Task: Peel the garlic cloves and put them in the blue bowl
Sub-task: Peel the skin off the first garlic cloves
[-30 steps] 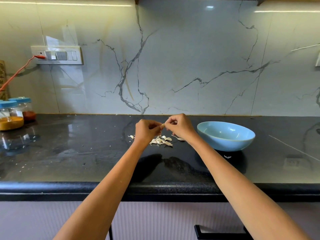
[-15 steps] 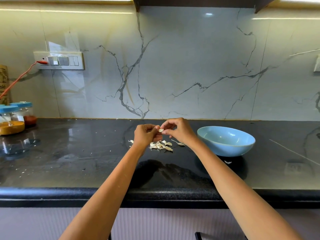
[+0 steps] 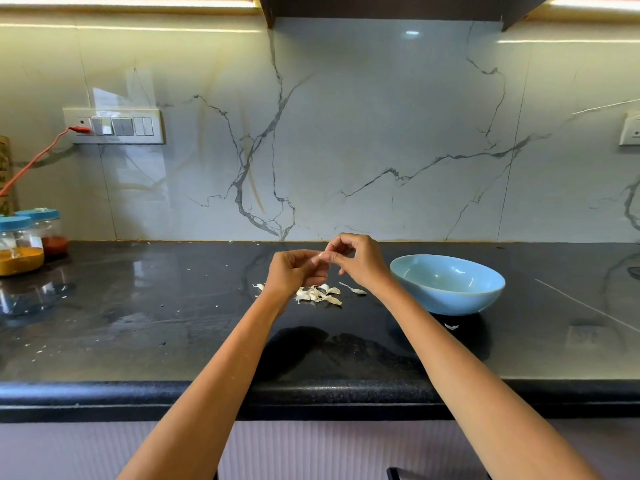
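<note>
My left hand and my right hand meet above the black counter, both pinching one small white garlic clove between their fingertips. Most of the clove is hidden by my fingers. Below the hands lies a small heap of garlic cloves and skins on the counter. The blue bowl stands just right of my right hand; I see nothing inside it.
Two blue-lidded spice jars stand at the far left by the wall. A red cable runs to a switch panel. Small skin scraps lie on the counter, one in front of the bowl. The counter's front edge is close.
Both hands have stayed together on the clove, the right hand's fingers shifting and lifting slightly at its tip. The camera has tilted, so the scene sits lower in view.
</note>
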